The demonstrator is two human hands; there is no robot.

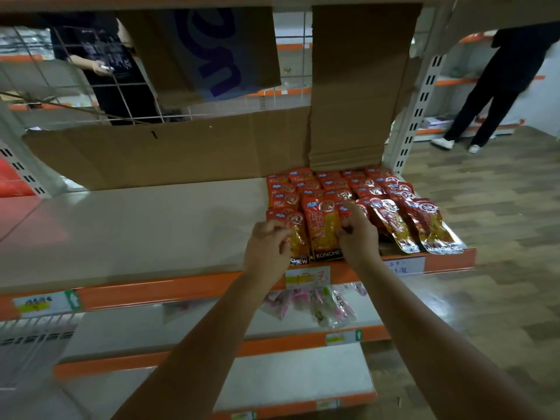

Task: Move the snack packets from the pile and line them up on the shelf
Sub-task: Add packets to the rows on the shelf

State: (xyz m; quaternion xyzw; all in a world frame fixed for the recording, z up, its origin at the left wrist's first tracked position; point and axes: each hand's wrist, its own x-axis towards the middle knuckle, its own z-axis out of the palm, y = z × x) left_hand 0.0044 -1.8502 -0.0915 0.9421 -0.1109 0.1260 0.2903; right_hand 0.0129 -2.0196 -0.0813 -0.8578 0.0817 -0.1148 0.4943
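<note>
**Lining up red snack packets at the shelf's front right**

Spanning the view is a beige shelf (136, 231) with an orange front edge, most of its surface bare toward the left. Brown cardboard sheets (188, 153) stand against its back edge, with a taller folded piece at the back right corner. Red snack packets (348, 189) fill the right end of the shelf in overlapping rows that run from the back edge to the front edge; the two nearest the right front corner lie tilted. Two packets sit at the front edge, at the left side of the group. The left hand (268, 250) curls its fingers round the left front packet (298, 241), gripping its left side. The right hand (359, 234) pinches the right side of the neighbouring packet (322, 234) with bent fingers. White price labels (307, 275) hang on the orange edge below the hands. Pink and clear sachets (321, 304) lie on the lower shelf beneath.
</note>
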